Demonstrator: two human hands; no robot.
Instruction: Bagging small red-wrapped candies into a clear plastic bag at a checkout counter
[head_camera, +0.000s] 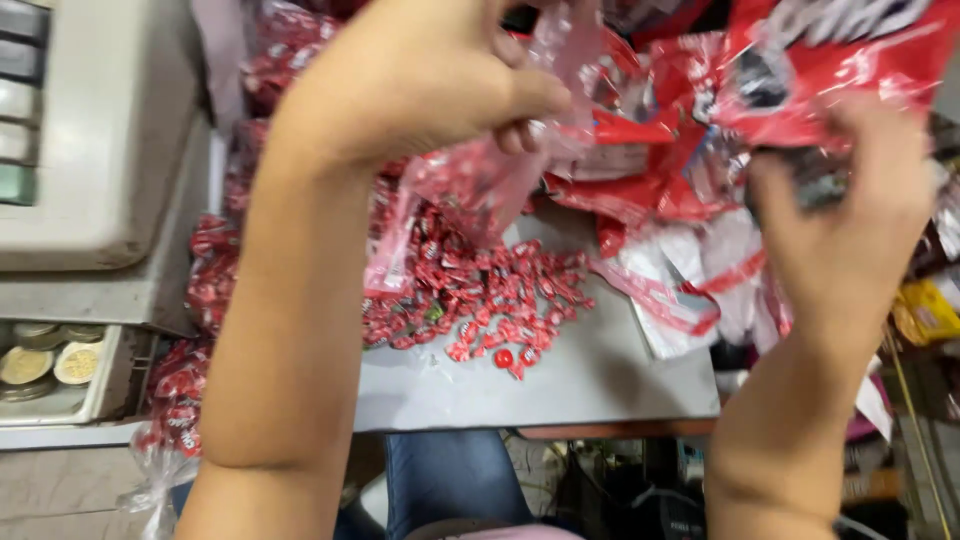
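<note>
My left hand (420, 75) is raised over the grey table (600, 380) and pinches a thin clear plastic bag (480, 180) that holds small red wrapped candies. My right hand (850, 220) grips the lower edge of a large red candy packet (830, 60) held up at the top right. Below both hands a loose pile of red wrapped candies (490, 300) lies spread on the table. The fingertips of my right hand are partly hidden behind the packet.
A beige cash register (90, 140) stands at the left, with a coin tray (50, 365) below it. More red packets and torn wrappers (680, 270) are heaped at the table's back right. Filled clear bags of candies (175, 400) hang off the left edge.
</note>
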